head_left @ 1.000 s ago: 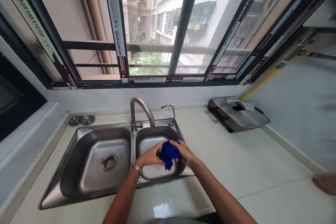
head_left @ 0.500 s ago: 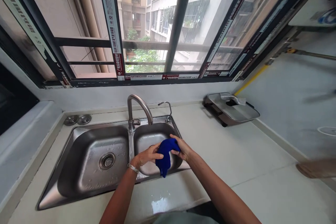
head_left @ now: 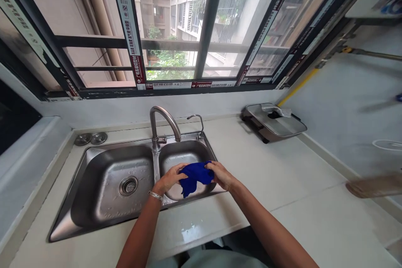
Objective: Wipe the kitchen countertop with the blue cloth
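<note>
A dark blue cloth [head_left: 195,174] is stretched between my two hands over the right basin of a steel double sink [head_left: 156,171]. My left hand [head_left: 172,177] grips its left end, thumb on top. The cloth's right end is pinched in my right hand [head_left: 220,174]. A loose corner of the cloth hangs down on the left side. The curved faucet [head_left: 165,113] rises behind my hands, with its spout above the right basin. A thin metal spout [head_left: 198,122] stands at the sink's back right corner.
Two round metal strainers [head_left: 91,138] lie behind the left basin, whose drain [head_left: 128,186] shows. A rectangular electric pan with a lid [head_left: 273,121] stands on the counter at the back right. Water pools on the counter's front edge [head_left: 191,233]. A wooden board [head_left: 375,185] is at the far right.
The cloth has gone from a bunched, hanging shape to being spread sideways. Both hands now grip its ends, where my left fingers were looser before. The view has shifted slightly.
</note>
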`<state>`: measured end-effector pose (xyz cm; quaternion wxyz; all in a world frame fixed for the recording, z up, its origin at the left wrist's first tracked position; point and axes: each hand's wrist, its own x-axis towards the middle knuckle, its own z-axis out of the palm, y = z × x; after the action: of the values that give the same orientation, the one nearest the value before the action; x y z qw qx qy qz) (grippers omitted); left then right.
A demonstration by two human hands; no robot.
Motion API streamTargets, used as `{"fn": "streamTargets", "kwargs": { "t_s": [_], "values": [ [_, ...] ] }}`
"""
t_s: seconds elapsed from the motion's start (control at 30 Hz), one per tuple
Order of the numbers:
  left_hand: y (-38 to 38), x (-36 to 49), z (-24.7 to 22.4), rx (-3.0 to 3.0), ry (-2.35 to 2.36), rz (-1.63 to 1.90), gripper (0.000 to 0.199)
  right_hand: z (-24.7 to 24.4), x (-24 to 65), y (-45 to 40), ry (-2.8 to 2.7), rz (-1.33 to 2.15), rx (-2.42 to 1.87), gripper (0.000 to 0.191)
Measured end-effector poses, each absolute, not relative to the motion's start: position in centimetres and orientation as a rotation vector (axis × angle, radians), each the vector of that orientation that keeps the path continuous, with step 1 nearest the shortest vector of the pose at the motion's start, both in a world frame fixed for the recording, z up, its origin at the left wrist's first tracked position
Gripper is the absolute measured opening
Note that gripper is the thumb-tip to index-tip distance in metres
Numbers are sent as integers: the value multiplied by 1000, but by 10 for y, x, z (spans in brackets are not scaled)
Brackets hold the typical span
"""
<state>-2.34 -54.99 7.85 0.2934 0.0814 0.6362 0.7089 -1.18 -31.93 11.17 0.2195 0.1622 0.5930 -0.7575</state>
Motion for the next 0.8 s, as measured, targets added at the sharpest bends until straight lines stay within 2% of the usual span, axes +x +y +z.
{"fn": "streamTargets", "kwargs": {
  "t_s": [0.1,0.3,0.43,0.57,0.67,0.8],
  "values": [
    [-544,-16,82,252,1693,1979,52,110,-7,-305,1587,-2097,354,20],
    [-532,8,106,381,1684,2138,38,107,-5,-312,1049,-2262,307,64],
    [-527,6,123,508,1890,2018,36,107,0,-349,803,-2165,128,77],
    [-522,-3,132,523,2277,1817,44,111,9,-351,769,-2029,51,68],
    [-505,-7,132,441,2350,1804,49,113,19,-336,836,-2133,100,59],
    [-476,-15,138,317,2418,1788,47,123,24,-318,959,-2199,243,54]
  ]
}}
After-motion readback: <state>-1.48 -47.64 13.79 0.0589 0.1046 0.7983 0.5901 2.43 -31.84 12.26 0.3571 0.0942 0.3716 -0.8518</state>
